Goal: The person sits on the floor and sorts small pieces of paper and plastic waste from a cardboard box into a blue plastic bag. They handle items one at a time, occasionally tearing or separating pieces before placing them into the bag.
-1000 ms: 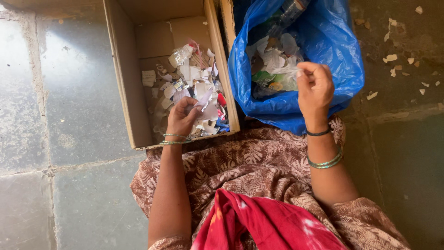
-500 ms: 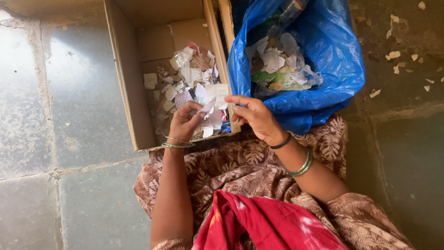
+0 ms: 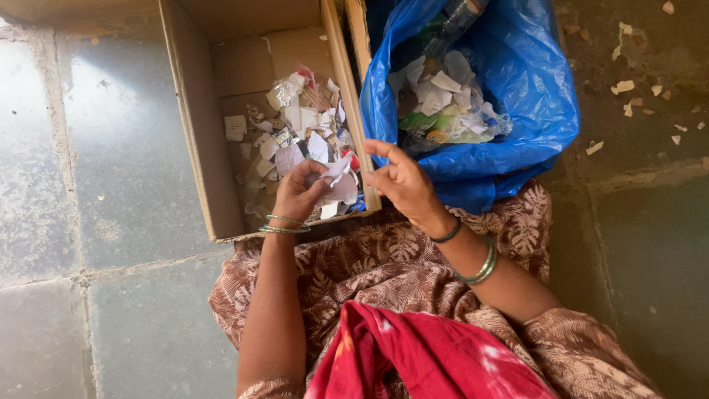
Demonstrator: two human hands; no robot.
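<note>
Only the head view here, looking straight down at someone sitting on the floor. The left hand (image 3: pixel 299 193) is sitting just left of centre, fingers curled and pinching a crumpled white paper scrap (image 3: pixel 336 169) right over the near end of the cardboard box (image 3: pixel 198 125). The right hand (image 3: pixel 402 183) is coming in beside it at the centre of the frame, fingers half open with the index pointing toward that same scrap, and as far as I can tell it's not gripping anything.

How far along: judging by the piles, it's sort of midway. The box in the upper left is still carrying a thick heap of torn paper and wrapper bits (image 3: pixel 306 122), so plenty is left. The blue plastic bag (image 3: pixel 532 89) in the upper right is already holding a fair mound of white and greenish scraps (image 3: pixel 443 100), plus a clear plastic bottle (image 3: pixel 459 16) poking out at the top edge.

Other stuff: the box wall between box and bag is standing right where the hands are crossing. Little paper flecks (image 3: pixel 625 87) are lying on the stone floor (image 3: pixel 88 148) at far right. A patterned brown garment (image 3: pixel 399 258) and a red cloth (image 3: pixel 413 355) are filling the bottom
</note>
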